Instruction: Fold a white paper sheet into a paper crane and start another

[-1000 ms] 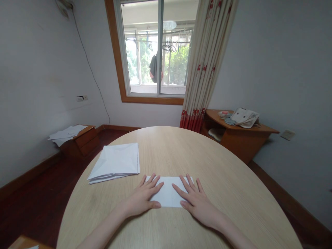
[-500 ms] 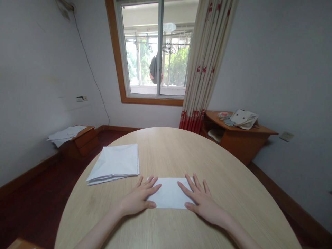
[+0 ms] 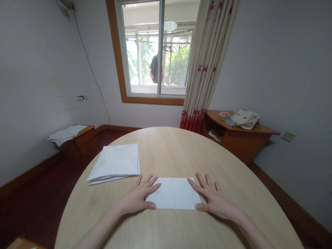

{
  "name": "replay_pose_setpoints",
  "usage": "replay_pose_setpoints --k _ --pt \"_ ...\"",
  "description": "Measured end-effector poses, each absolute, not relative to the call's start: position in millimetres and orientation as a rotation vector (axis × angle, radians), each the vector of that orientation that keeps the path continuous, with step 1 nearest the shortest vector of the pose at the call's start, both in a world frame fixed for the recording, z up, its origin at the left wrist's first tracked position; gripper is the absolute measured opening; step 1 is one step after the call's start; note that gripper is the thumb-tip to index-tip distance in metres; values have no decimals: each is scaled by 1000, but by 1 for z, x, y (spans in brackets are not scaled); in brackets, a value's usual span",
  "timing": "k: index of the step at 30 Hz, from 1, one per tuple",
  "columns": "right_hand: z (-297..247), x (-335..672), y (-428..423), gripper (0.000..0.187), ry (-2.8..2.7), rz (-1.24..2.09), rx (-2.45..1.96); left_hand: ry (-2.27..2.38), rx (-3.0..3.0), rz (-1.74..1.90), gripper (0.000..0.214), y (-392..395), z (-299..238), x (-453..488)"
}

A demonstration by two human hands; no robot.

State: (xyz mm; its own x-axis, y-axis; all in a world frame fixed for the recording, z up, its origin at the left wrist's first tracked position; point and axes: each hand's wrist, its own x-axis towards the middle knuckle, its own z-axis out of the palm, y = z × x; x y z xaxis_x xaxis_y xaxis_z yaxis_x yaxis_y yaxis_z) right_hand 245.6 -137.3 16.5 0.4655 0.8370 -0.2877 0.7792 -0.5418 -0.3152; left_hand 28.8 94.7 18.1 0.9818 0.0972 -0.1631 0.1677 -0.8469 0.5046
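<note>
One white rectangular paper sheet (image 3: pixel 173 193), lower centre, lies partly under my left hand (image 3: pixel 137 197) and right hand (image 3: pixel 214 200), both grips spread wide.

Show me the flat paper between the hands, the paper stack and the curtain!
Flat paper (image 3: pixel 173 193): head view, middle of its top.
Paper stack (image 3: pixel 118 159): head view, its top sheet.
Curtain (image 3: pixel 202 79): head view, middle folds.

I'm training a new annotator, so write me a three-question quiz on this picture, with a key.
1. True or false: the paper stack lies to the left of the small white paper.
2. The left hand and right hand are at that paper's: A) left and right ends; B) near and far edges.
3. Fill in: the curtain has a ____ lower band.

Key: 1. True. 2. A. 3. Red.
</note>
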Motion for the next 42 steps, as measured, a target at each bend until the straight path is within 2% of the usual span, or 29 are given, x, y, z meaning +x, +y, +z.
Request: replay_pose_setpoints --k 17,23,27,31,35,42 --pt "12 252 -139 89 -1436 634 -2388 168 2490 -61 84 112 7 25" --pt "12 246 -138 78 -1492 736 -2204 195 2519 -13 85 106 15 24" --pt "-1 236 -127 62 -1467 486 -2132 202 2530 34 80 103 18 22" --pt "-10 228 -116 48 -1545 238 -2152 250 2535 212 64 97 12 26" --pt "-9 225 -114 45 -1593 89 -2135 244 2569 446 47 86 2 32" --pt "-11 222 -113 46 -1646 17 -2109 106 2748 297 73 70 -6 35"
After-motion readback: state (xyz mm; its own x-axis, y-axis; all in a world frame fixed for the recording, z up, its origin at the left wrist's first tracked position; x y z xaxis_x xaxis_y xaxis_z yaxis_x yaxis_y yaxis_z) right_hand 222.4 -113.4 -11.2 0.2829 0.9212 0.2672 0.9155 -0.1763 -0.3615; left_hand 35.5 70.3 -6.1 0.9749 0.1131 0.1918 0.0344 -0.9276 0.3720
